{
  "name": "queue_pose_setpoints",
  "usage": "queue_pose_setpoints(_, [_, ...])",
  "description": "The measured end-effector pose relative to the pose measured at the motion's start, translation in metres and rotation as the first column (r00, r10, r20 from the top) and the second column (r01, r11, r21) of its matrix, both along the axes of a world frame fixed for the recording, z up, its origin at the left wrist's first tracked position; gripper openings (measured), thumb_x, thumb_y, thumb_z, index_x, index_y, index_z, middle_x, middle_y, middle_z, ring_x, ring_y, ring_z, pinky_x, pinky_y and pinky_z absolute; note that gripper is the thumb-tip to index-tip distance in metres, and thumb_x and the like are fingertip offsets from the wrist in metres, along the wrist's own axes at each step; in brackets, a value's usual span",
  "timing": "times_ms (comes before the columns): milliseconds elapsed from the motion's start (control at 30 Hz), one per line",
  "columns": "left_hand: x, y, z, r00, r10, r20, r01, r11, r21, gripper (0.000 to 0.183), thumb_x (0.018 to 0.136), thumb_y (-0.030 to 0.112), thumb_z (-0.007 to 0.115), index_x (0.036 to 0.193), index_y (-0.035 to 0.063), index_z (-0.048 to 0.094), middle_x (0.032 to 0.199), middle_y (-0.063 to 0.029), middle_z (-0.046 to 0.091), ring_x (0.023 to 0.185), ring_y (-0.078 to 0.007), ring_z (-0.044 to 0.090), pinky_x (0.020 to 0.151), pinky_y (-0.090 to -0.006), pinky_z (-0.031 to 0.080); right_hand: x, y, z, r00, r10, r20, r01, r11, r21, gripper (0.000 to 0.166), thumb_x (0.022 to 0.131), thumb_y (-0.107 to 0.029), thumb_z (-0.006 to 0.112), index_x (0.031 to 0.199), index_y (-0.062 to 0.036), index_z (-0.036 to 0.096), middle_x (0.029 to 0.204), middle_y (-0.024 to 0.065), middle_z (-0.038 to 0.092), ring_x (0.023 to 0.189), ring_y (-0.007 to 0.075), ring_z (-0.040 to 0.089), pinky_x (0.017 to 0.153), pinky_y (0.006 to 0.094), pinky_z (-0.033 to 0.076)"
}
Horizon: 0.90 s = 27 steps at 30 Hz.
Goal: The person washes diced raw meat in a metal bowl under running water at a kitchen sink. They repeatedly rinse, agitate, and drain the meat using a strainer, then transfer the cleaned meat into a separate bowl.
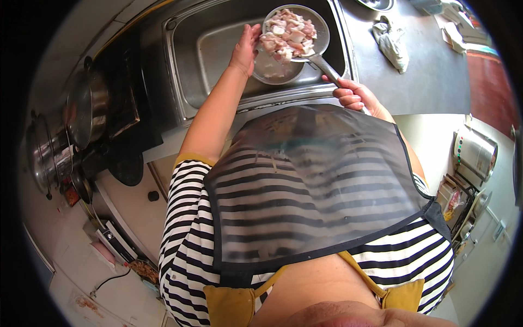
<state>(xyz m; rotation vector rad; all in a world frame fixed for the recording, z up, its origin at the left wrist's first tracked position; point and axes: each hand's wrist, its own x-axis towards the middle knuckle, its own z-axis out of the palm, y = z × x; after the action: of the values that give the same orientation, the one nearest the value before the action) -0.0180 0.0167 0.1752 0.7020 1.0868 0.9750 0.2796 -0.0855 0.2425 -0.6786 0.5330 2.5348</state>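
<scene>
My right hand (352, 95) is wrapped around the metal handle of a round strainer (322, 34). Pale pink pieces of raw meat (292, 34), some with white fat, are heaped in its mesh. At the strainer's left side is my left hand (244, 51), fingers stretched out close to the rim and the meat; whether it touches them is hard to tell. Below the strainer, a round metal bowl (282, 78) stands in the stainless steel sink (212, 53). Cloudy liquid and a few pale bits show in it, while its far side is hidden.
Right of the sink, a crumpled grey cloth (390, 47) lies on the steel counter (433, 81), with a metal bowl (376, 3) behind it. A lidded pot (88, 108) sits on the dark stove at left. A dark translucent apron (318, 184) covers my front.
</scene>
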Motion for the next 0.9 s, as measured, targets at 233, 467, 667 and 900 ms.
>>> queue_pose_setpoints(233, [0.048, -0.015, -0.014, 0.945, 0.059, 0.323, 0.080, 0.912, -0.402, 0.051, 0.092, 0.047, 0.030, 0.127, 0.0114, 0.043, 0.120, -0.0092, 0.053, 0.111, -0.0305, 0.052, 0.091, -0.0624, 0.038, 0.021, 0.019, -0.019, 0.966, 0.077, 0.245, -0.104, 0.990, 0.099, 0.025, 0.093, -0.016, 0.045, 0.117, -0.0090, 0.048, 0.058, -0.0038, 0.032, 0.041, 0.0015, 0.027, 0.029, 0.0143, 0.023])
queue_pose_setpoints(467, [0.062, -0.019, -0.035, 0.997, 0.048, 0.063, -0.011, 0.871, -0.491, 0.041, 0.094, 0.019, 0.028, 0.123, -0.0090, 0.037, 0.113, -0.0275, 0.053, 0.098, -0.0414, 0.058, 0.080, -0.0494, 0.052, 0.025, 0.032, -0.035, 0.885, 0.151, 0.441, -0.269, 0.938, 0.219, 0.015, 0.093, -0.013, 0.043, 0.107, -0.0079, 0.045, 0.058, -0.0051, 0.031, 0.042, 0.0010, 0.027, 0.030, 0.0146, 0.022])
queue_pose_setpoints(667, [0.059, 0.004, -0.016, 0.989, -0.110, -0.095, 0.062, 0.912, -0.406, 0.036, 0.094, 0.012, 0.037, 0.119, -0.0122, 0.040, 0.109, -0.0248, 0.056, 0.084, -0.0325, 0.065, 0.067, -0.0338, 0.059, 0.029, 0.025, -0.047, 0.916, 0.200, 0.348, -0.286, 0.934, 0.214, 0.014, 0.094, -0.014, 0.041, 0.107, -0.0087, 0.046, 0.057, -0.0055, 0.031, 0.043, 0.0012, 0.026, 0.031, 0.0147, 0.021])
queue_pose_setpoints(900, [0.077, 0.049, 0.002, 0.794, -0.505, -0.338, 0.353, 0.836, -0.419, 0.039, 0.094, 0.027, 0.042, 0.117, -0.0039, 0.049, 0.108, -0.0188, 0.059, 0.078, -0.0260, 0.066, 0.061, -0.0308, 0.057, 0.022, 0.028, -0.037, 0.917, 0.153, 0.369, -0.217, 0.966, 0.139, 0.019, 0.094, -0.016, 0.042, 0.110, -0.0069, 0.047, 0.058, -0.0052, 0.032, 0.042, 0.0010, 0.025, 0.030, 0.0149, 0.021])
